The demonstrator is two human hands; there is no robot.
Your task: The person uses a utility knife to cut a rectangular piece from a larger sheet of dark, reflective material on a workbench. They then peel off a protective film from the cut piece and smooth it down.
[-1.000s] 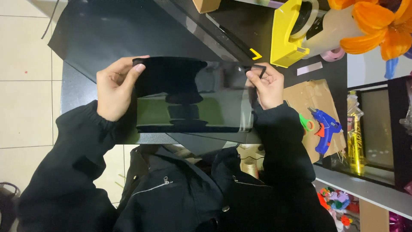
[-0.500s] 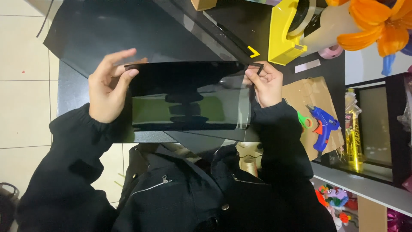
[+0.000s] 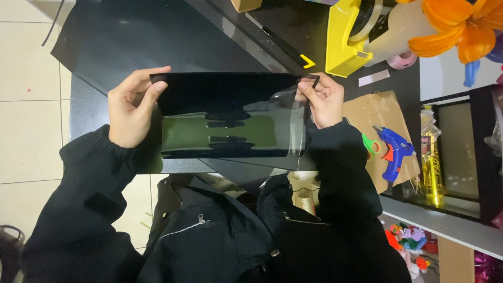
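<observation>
Spanning the gap between both hands, a glossy black sheet is held up above the dark surface, its long axis running left to right across the body. The left hand is clamped on the sheet's left short edge, thumb on the near face and fingers curled behind it. The right hand is pinched on the upper right corner, where a clear film is seen curling off the black face. The hands are kept well apart, one at each end, so the sheet lies squarely between them and neither is nearer to its middle; the loose film, however, lies wholly on the right hand's side. The sheet is tilted, its top edge farther from the body and its lower edge close to the black jacket. Beyond the right hand, a yellow tape dispenser and a blue glue gun on brown cardboard are seen, apart from the sheet
</observation>
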